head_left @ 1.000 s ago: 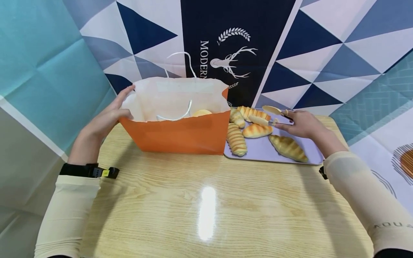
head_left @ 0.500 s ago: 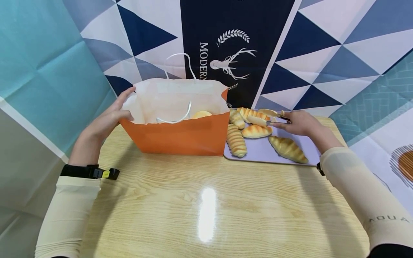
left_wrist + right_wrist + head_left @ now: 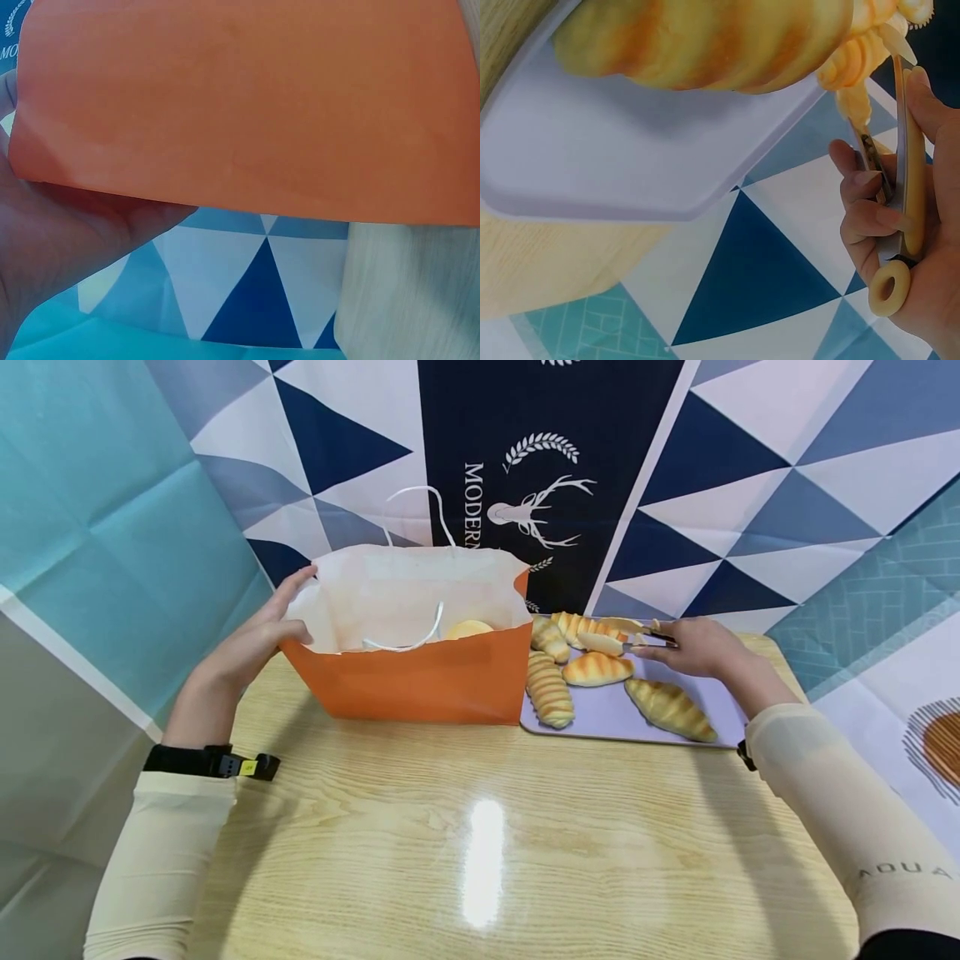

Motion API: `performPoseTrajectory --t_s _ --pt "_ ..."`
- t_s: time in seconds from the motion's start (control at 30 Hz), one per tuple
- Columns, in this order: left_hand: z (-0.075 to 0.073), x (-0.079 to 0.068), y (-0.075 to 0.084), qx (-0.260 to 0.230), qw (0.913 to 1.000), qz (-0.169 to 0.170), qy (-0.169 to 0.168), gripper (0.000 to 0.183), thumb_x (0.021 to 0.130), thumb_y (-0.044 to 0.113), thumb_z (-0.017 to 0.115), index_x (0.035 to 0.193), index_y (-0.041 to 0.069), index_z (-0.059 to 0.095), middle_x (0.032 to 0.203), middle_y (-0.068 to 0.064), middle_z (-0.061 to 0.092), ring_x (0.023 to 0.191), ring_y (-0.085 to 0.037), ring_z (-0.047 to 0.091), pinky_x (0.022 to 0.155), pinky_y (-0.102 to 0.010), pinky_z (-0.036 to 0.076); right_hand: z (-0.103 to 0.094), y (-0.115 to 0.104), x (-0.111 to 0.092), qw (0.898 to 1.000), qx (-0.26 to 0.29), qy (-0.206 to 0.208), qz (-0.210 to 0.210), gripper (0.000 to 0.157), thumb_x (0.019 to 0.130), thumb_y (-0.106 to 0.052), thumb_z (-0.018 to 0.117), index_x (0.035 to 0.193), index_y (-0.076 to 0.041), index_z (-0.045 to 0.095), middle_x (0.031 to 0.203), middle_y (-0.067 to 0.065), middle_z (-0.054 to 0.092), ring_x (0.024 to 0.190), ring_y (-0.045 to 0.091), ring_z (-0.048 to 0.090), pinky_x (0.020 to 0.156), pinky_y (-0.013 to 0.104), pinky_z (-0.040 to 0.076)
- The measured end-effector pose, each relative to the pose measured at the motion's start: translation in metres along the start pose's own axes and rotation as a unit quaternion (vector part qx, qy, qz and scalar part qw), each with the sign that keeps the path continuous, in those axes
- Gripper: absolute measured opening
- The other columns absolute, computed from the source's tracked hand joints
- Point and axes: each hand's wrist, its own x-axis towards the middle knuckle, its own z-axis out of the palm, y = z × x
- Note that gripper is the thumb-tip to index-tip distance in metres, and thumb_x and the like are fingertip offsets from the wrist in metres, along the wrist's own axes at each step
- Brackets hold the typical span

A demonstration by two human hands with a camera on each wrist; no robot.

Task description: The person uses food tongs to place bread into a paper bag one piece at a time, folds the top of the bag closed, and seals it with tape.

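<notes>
My left hand (image 3: 247, 639) holds the left side of an orange paper bag (image 3: 420, 685), thumb over the rim at the front corner. The bag's mouth gapes; a round yellow item (image 3: 468, 628) shows inside. Over the lilac tray (image 3: 600, 720), my right hand (image 3: 701, 646) grips tongs (image 3: 913, 172) with cream tips. Those tips sit around the right end of a striped bread roll (image 3: 572, 625) at the back of the tray. Closer to me lie a golden bun (image 3: 597, 669), a ridged roll (image 3: 549, 689) and a browner croissant (image 3: 670, 710).
Another pale bread (image 3: 550, 640) lies against the bag's right side. Two white cord handles (image 3: 437, 618) rise from the bag. Bag and tray stand side by side on a wooden table (image 3: 375, 827), with a patterned cloth (image 3: 712, 485) hanging close behind.
The upper tip of the tongs has come down toward the back roll, narrowing the gap between the tips. My right hand has shifted slightly left; the left hand stays on the bag.
</notes>
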Motion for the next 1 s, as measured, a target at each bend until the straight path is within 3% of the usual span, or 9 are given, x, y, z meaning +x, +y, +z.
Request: performPoseTrajectory --t_s 0.13,0.4,0.73,1.0 --pt "0.000 0.000 0.000 0.000 1.0000 0.000 0.001 0.089 0.086 -0.001 0.043 0.159 0.032 0.004 0.164 0.003 -0.005 0.143 -0.025 0.004 0.112 -0.067 0.009 0.000 0.001 -0.003 1.000 0.003 0.008 -0.003 0.086 0.090 -0.063 0.054 0.142 0.006 0.049 0.097 0.033 0.069 0.077 0.034 0.057 0.074 0.058 0.048" --pt "0.000 -0.001 0.001 -0.002 1.0000 0.001 0.000 0.089 0.086 -0.001 0.042 0.159 0.033 0.004 0.163 0.004 -0.006 0.143 -0.024 0.004 0.111 -0.066 0.010 0.001 0.005 -0.006 1.000 0.000 0.028 -0.009 0.083 0.090 -0.061 0.055 0.139 0.007 0.052 0.109 0.036 0.066 0.084 0.038 0.061 0.078 0.061 0.048" --pt "-0.001 0.000 0.000 0.000 1.0000 -0.003 0.005 0.089 0.086 0.000 0.043 0.159 0.032 0.005 0.164 0.002 -0.003 0.142 -0.024 0.007 0.112 -0.066 0.010 -0.005 0.008 -0.011 0.999 0.016 0.045 -0.021 0.083 0.091 -0.059 0.055 0.138 0.008 0.052 0.107 0.035 0.067 0.080 0.037 0.061 0.074 0.059 0.048" --pt "0.000 0.000 0.000 0.000 1.0000 -0.008 0.006 0.089 0.086 0.000 0.043 0.159 0.033 0.004 0.164 0.002 -0.002 0.142 -0.025 0.007 0.112 -0.066 0.010 -0.018 0.005 -0.019 0.998 0.028 0.044 -0.016 0.089 0.091 -0.064 0.051 0.140 0.010 0.049 0.120 0.038 0.061 0.098 0.047 0.059 0.082 0.063 0.046"
